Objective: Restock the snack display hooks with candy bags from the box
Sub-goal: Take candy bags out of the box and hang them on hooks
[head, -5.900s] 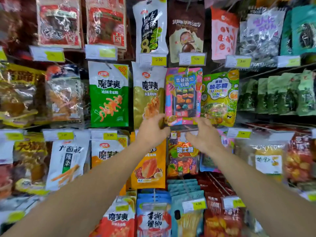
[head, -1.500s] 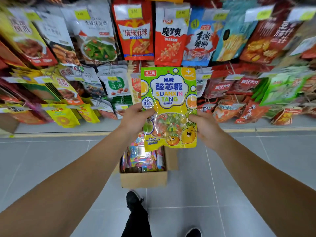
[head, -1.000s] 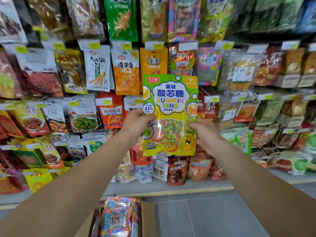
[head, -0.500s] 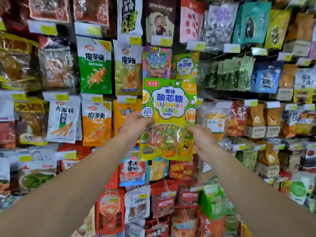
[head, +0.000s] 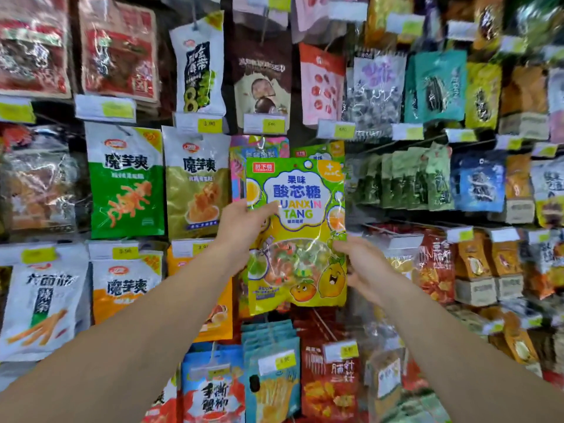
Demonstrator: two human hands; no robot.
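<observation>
I hold a green-and-yellow candy bag [head: 297, 209] printed "SUANXIN TANG" upright before the display. My left hand [head: 241, 230] grips its left edge at mid height. My right hand [head: 361, 264] grips its right edge lower down. Just behind its top hangs a matching green candy bag [head: 320, 149] on a hook, mostly hidden. A pink-and-blue candy bag [head: 259, 148] hangs left of that one. The box is out of view.
Hooks full of snack bags cover the whole wall, with yellow price tags [head: 210, 123] on their ends. Green and gold bags [head: 195, 181] hang to the left, dark green packs [head: 403, 178] to the right, blue bags [head: 271, 374] below.
Since 1.5 s ago my view rose from the floor and box to the upper hooks. Both hands lifted the green-and-yellow bag up toward the matching hanging bag.
</observation>
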